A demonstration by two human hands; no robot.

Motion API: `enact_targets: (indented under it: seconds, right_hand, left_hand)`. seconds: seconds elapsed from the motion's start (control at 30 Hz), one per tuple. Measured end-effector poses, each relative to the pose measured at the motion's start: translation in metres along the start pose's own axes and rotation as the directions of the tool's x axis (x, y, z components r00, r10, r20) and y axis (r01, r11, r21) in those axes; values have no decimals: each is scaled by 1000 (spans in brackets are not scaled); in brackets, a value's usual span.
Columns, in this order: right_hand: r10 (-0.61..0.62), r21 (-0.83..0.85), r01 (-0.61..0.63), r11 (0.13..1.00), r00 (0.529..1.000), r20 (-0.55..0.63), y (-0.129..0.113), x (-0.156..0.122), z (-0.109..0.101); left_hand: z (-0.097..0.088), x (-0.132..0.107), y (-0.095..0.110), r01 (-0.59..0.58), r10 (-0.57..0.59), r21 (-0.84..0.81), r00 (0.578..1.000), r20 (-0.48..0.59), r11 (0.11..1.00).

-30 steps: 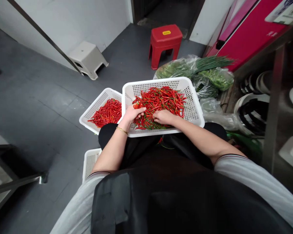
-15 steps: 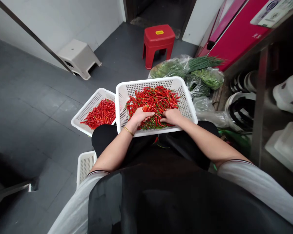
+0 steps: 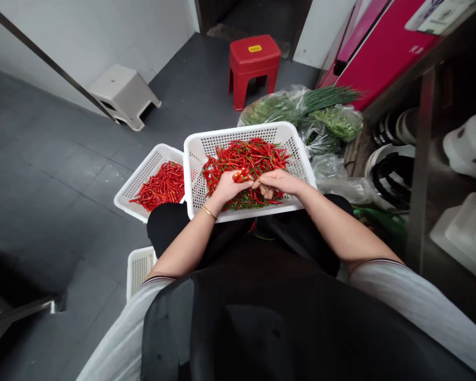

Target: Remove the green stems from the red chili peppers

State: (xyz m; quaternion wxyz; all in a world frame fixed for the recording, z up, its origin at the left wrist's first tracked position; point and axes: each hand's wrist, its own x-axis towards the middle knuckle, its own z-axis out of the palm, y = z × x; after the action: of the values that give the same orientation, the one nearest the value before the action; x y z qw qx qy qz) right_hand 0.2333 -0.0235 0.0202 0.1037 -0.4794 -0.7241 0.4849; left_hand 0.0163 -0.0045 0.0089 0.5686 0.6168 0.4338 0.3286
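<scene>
A white perforated basket [image 3: 194,182] rests across my lap, holding a heap of red chilies [image 3: 254,153] with green stems. My left hand [image 3: 230,187], with a bangle at its wrist, is closed around several red chilies whose pale ends poke out above the fingers. Fingertips almost meeting it, my right hand [image 3: 281,182] is closed in a pinch over the heap; what lies between its fingers is too small to make out. To the left, a second white basket [image 3: 129,185] holds red chilies [image 3: 162,185] that show little green.
A third white basket [image 3: 140,270] stands by my left side. Bagged greens [image 3: 277,108] lie beyond the lap basket, near a red stool [image 3: 254,63]. A white stool [image 3: 122,92] is by the wall. Shelving with dark bowls [image 3: 392,177] runs along the right.
My right hand has lifted out of the chili heap and come left, up to my left hand. The left hand keeps its bunch of chilies. The view has shifted slightly.
</scene>
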Motion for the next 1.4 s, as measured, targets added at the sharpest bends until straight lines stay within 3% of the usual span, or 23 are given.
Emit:
enact_targets:
  seconds: [0.07,0.13,0.2,0.27,0.37,0.47,0.5,0.57,0.63,0.7,0.77,0.87,0.97,1.03,1.1,1.23,1.33,1.4]
  right_hand:
    - [172,-298,-180,937,984,-53,9,9,12]
    - [288,-590,-303,749,950,-123,14,19,24]
    - [350,-732,-306,608,931,-99,14,26,31]
    - [366,-746,-288,600,928,-63,8,28,27]
    - [232,-609,-267,747,963,-138,-9,26,10]
    - [143,-163,-185,969,960,-243,-25,25,1]
    - [161,52,-152,987,948,-273,-29,26,2]
    - [226,417,-81,905,923,-311,-33,27,10]
    - [251,572,-10,820,905,-344,-34,26,21]
    - [210,520,29,854,895,-394,-32,23,32]
    - [159,364,20,931,875,-456,-28,19,38]
    - [221,322,-73,944,864,-452,-19,16,42]
    - [310,528,-131,839,912,-267,-10,13,43]
    - [276,574,-157,803,953,-126,-6,9,45]
    - [227,554,-150,819,971,-72,-6,6,48]
    - [196,523,-88,848,968,-154,-16,4,52]
    - [114,457,-27,889,980,-164,-27,4,50]
    - [65,446,43,894,972,-224,-33,3,46]
  left_hand:
    - [-11,-5,-6,169,-183,-191,981,-57,967]
    - [-20,-10,-11,279,-313,-293,946,-78,915]
    - [-23,-13,-12,316,-352,-304,934,-69,899]
    - [-18,-13,-9,318,-344,-264,937,-59,911]
    - [-4,-9,-1,311,-340,-262,938,-73,914]
    - [11,-3,5,301,-336,-354,941,-40,885]
    - [14,-1,7,298,-330,-380,944,-20,876]
    - [17,0,9,298,-323,-404,946,6,865]
    - [18,-1,8,300,-331,-414,944,-4,860]
    - [19,-3,6,299,-347,-430,937,-34,852]
    - [22,-5,1,285,-359,-457,930,-81,842]
    - [25,-6,-8,258,-352,-513,931,-94,819]
    - [23,-5,-13,242,-350,-600,934,-68,763]
    - [17,-4,-12,236,-370,-663,927,-67,711]
    - [12,-4,-10,238,-397,-707,916,-66,667]
    - [10,-5,-5,221,-411,-746,908,-78,628]
    - [15,-6,-1,230,-381,-731,924,-44,642]
    - [18,-6,4,190,-359,-733,930,-78,653]
